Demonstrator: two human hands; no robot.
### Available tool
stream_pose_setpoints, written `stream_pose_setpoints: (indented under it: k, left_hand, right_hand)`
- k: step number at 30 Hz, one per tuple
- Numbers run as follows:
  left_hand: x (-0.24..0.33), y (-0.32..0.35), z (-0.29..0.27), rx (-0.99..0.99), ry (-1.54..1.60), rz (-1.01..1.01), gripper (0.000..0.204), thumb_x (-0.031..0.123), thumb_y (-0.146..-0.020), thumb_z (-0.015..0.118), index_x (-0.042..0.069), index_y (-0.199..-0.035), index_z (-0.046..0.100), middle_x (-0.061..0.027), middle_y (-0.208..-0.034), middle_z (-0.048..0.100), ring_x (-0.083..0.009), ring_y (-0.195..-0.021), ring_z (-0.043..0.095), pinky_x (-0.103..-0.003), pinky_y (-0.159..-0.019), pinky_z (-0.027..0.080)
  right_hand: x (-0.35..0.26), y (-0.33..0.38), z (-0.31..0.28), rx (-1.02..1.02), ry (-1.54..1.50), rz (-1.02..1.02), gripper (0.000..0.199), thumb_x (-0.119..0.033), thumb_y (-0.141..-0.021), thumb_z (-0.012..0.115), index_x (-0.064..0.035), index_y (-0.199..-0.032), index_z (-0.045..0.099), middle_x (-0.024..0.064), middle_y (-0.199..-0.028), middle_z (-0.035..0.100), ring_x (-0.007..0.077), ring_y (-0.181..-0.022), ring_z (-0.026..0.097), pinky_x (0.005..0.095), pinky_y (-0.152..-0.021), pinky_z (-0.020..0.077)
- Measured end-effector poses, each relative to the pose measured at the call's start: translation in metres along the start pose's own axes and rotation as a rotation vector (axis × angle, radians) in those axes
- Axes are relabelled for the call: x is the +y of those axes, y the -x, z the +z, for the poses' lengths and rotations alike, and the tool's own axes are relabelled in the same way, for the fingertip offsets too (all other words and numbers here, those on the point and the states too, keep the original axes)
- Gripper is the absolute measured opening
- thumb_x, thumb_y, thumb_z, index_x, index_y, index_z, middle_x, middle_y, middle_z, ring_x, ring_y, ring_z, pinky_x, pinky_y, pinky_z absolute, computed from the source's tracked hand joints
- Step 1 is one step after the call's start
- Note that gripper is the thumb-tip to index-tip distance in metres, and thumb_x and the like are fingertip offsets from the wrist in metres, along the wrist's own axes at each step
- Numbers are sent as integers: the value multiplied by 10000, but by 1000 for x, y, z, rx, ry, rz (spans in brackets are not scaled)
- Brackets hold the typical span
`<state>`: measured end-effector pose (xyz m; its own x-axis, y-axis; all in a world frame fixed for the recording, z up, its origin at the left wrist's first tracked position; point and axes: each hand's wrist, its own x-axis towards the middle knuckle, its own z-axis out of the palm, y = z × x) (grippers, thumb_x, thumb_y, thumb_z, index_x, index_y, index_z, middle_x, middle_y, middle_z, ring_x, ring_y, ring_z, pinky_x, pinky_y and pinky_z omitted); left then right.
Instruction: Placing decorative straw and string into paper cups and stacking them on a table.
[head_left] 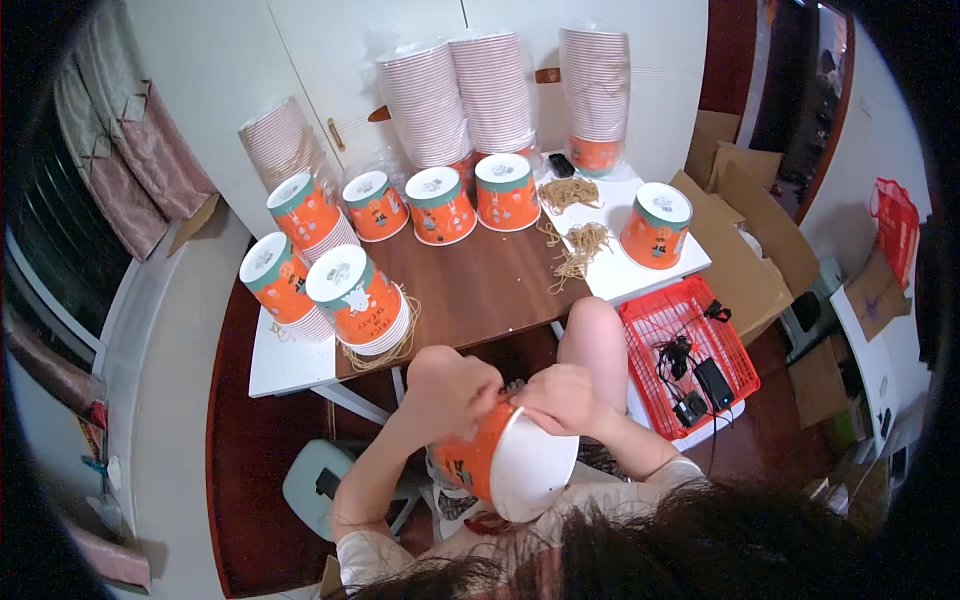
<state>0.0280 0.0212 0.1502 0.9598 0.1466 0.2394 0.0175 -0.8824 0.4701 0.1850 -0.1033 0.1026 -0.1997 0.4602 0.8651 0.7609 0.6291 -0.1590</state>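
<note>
An orange paper bucket [480,455] lies tilted on my lap, its white open mouth [537,465] facing right. My left hand [455,395] is closed at the bucket's upper side; whatever its fingers pinch is hidden. With fingers bent over the rim, my right hand [560,397] grips the bucket near its top edge. A small dark bit shows between the two hands, too small to name. On the table ahead, upside-down orange buckets with green bases stand in stacks, the nearest stack [355,300] at the left with tan cords around its foot.
Bundles of tan cord [580,250] lie on the brown table [470,290]. Tall wrapped stacks of white-rimmed buckets [490,95] stand at the back. One bucket [657,230] is on the right white panel. A red basket [690,360] holds cables and adapters, beside a cardboard box [735,280].
</note>
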Motion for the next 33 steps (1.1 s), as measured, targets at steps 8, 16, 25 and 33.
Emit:
stream_pose_setpoints:
  k: [8, 16, 25, 33]
  left_hand:
    - [-65, 4, 33, 262, -303, -500, 117, 181, -742, 569, 70, -779, 567, -124, -776, 576, -253, -698, 568, -336, -595, 447]
    - [-89, 36, 114, 465, -396, -151, 305, 157, -712, 582, 23, -979, 521, -162, -860, 552, -322, -849, 529, -385, -750, 412]
    - [-86, 49, 143, 455, 316, -462, 356, 38, -703, 489, -7, -1057, 491, -186, -956, 554, -311, -890, 534, -373, -796, 412]
    - [-54, 38, 120, 350, 217, -475, 377, 35, -714, 501, 4, -1090, 481, -197, -953, 555, -342, -870, 530, -395, -763, 422]
  right_hand:
    - [37, 31, 3, -255, 170, 585, 99, -118, -740, 545, -45, -796, 582, 124, -712, 576, 280, -662, 581, 376, -587, 468]
    - [66, 76, 31, -413, 318, 885, 123, -129, -753, 511, -28, -814, 544, 156, -773, 582, 330, -708, 575, 430, -609, 458]
    - [111, 41, -14, -605, 244, 656, 184, -202, -729, 522, -61, -812, 606, 159, -733, 597, 337, -666, 573, 409, -646, 449]
    - [270, 49, 7, -715, 500, 1079, 325, -332, -692, 589, -43, -833, 639, 144, -871, 620, 298, -816, 596, 397, -688, 482]
